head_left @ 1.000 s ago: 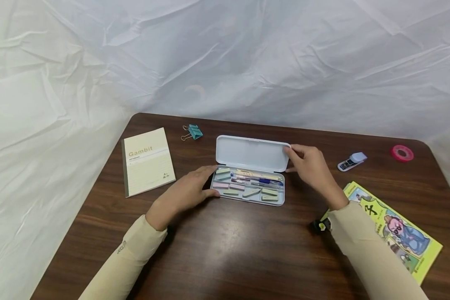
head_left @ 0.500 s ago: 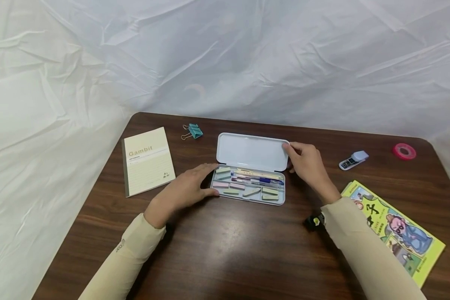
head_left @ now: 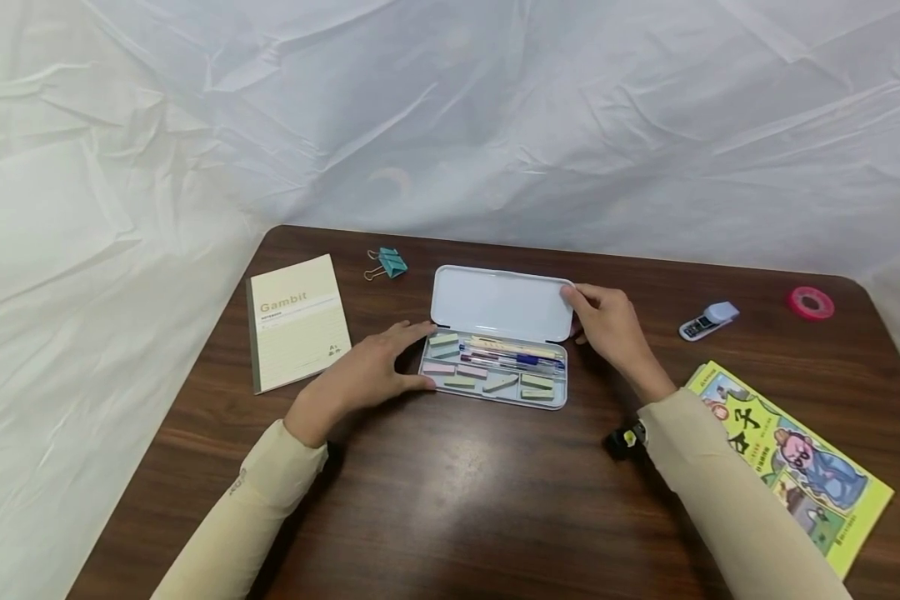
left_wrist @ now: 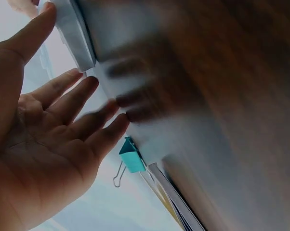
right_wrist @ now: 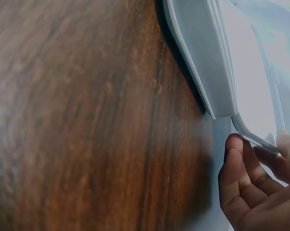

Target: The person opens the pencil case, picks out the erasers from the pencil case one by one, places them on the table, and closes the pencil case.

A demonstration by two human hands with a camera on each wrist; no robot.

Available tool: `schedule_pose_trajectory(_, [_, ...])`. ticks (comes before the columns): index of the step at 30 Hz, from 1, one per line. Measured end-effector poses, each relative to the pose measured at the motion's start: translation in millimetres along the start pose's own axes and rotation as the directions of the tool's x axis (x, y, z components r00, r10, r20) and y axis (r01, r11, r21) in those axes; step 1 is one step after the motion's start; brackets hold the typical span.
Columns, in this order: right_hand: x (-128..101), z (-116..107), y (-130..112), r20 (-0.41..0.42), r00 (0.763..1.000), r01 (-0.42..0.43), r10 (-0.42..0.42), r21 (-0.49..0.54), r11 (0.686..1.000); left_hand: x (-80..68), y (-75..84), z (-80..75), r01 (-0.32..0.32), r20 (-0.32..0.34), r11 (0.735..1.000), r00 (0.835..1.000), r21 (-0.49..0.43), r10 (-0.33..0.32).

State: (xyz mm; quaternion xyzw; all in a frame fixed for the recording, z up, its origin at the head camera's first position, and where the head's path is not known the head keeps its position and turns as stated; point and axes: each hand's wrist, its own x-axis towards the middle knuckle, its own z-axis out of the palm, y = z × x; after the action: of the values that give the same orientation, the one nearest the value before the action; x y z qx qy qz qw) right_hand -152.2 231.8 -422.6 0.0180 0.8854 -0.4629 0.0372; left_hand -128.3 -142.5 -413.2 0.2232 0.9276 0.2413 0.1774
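A pale blue pencil case [head_left: 495,402] lies with its lid [head_left: 501,302] raised and leaning back. Pens [head_left: 513,358] fill its rear section, and several small pastel blocks [head_left: 471,372] lie in the other compartments. My left hand [head_left: 363,371] touches the case's left end, the thumb [left_wrist: 32,33] near its front corner and the other fingers loosely extended. My right hand [head_left: 611,329] pinches the lid's right edge between thumb and fingers; the right wrist view shows the fingertips [right_wrist: 235,144] behind the lid corner.
A cream notebook [head_left: 300,325] lies at left, near a teal binder clip [head_left: 387,262]. To the right are a lilac gadget with a dark panel [head_left: 708,321], a pink tape roll [head_left: 811,303] and a yellow comic-style book [head_left: 802,467], partly under the right sleeve. White sheeting [head_left: 495,125] hangs behind the table.
The lid leans slightly further back than a second ago, with my right hand still holding its edge. The case has shifted a little to the left.
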Motion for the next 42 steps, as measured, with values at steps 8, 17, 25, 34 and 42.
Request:
schedule_pose_trajectory(8, [-13,-9,-4,0.051,0.999,0.005,-0.005,0.001,1.0,1.6,-1.9,-0.3,0.018,-0.016,0.999,1.0,-0.032,-0.019])
schedule_pose_trajectory(17, [-59,-13,-14,-0.152,0.982,0.099,-0.111,-0.089,0.991,0.8,-3.5,-0.5,0.017,-0.01,0.999,1.0,-0.028,-0.018])
schedule_pose_trajectory(25, [-89,2,-13,0.135,0.952,0.295,-0.273,-0.186,0.937,1.1,-1.4,-1.1,0.022,-0.011,0.999,1.0,-0.038,-0.022])
schedule_pose_trajectory(34, [-94,11,-7,0.225,0.936,0.314,-0.271,-0.187,0.931,0.1,2.5,-1.5,0.04,0.006,0.998,0.999,-0.056,-0.04])
schedule_pose_trajectory(42, [-92,15,-8,0.239,0.929,0.334,-0.284,-0.203,0.921,1.9,-6.5,2.0,0.022,-0.008,0.999,1.0,-0.045,-0.022])
